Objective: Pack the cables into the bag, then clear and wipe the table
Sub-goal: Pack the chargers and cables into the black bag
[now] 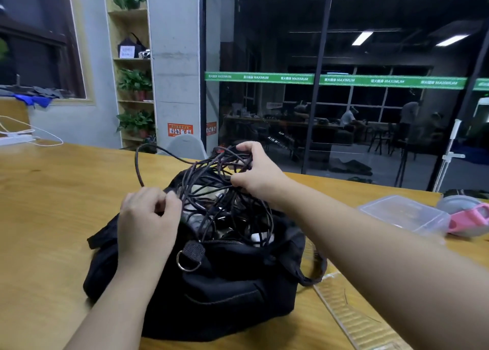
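Note:
A black fabric bag (225, 283) sits open on the wooden table (53, 204), with a metal ring on its near side. A tangle of black cables (225, 190) spills out of its mouth, and one loop arcs up to the left. My right hand (254, 168) grips a bundle of those cables above the far side of the bag. My left hand (148, 217) holds the bag's left rim, fingers curled over the edge. Inside the bag I see pale items under the cables.
A clear plastic box (402, 214) lies at the right, beside a pink and grey object (471, 217). A clear ruler-like strip (352, 315) lies near the bag's strap. A white power strip with white cable (18, 137) sits far left. A glass wall stands behind the table.

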